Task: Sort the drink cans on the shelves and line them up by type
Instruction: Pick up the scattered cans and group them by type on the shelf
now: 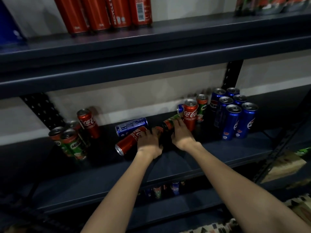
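Note:
On the dark middle shelf (pixel 168 163) my left hand (pixel 149 142) grips a red Coca-Cola can (pixel 129 140) lying on its side. My right hand (pixel 180 132) holds a green and red Milo can (pixel 171 121), also lying down. A blue Pepsi can (pixel 131 126) lies behind them. A group of Milo cans (pixel 70 142) stands at the left with an upright Coca-Cola can (pixel 88 122). Another Coca-Cola can (pixel 191 113) and a Milo can (pixel 202 106) stand right of my hands. Several upright Pepsi cans (pixel 235 115) are grouped at the right.
The upper shelf (pixel 151 47) holds a row of red Coca-Cola cans (pixel 104 12) and a blue pack (pixel 10 31) at the left. A few cans (pixel 161 190) stand on the lower shelf. Perforated uprights (pixel 232 73) frame the back. Packaged goods (pixel 286 165) sit at the right.

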